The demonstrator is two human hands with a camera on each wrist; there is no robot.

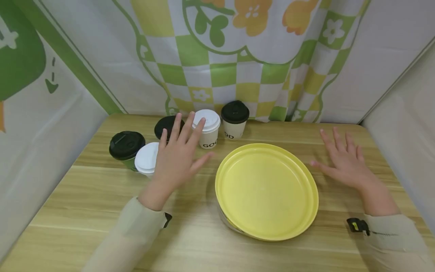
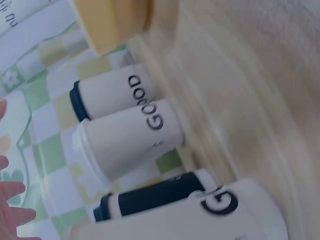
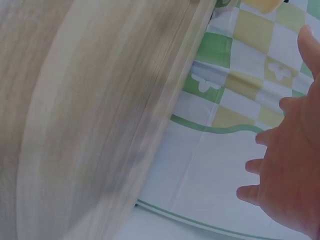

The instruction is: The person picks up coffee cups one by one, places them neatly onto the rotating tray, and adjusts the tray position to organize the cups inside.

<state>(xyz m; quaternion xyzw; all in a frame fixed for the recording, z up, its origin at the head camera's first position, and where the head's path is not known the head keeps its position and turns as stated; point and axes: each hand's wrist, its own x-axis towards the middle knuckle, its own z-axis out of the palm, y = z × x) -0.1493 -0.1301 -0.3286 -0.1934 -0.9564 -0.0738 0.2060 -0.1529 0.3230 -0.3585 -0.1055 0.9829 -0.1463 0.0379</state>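
Observation:
My left hand [image 1: 178, 158] is spread with straight fingers above several lidded paper cups and holds nothing. Partly behind it are a cup with a white lid [image 1: 147, 158] and one with a black lid [image 1: 168, 127]. Beyond the fingertips stands a white-lidded cup [image 1: 208, 128], lettered at its side, beside a black-lidded cup [image 1: 235, 120]. A green cup with a black lid [image 1: 127, 147] is farthest left. To the right of a round yellow tray [image 1: 266, 192], my right hand [image 1: 346, 164] is also spread, its fingers straight and holding nothing. In the right wrist view, the right hand [image 3: 292, 155] shows in profile.
The wooden table [image 1: 190, 241] carries everything. Along its back edge hangs a checked green, yellow and white curtain [image 1: 221, 71]. Pale fabric walls [image 1: 44, 151] close in both sides. The yellow tray sits raised on something mostly hidden beneath it.

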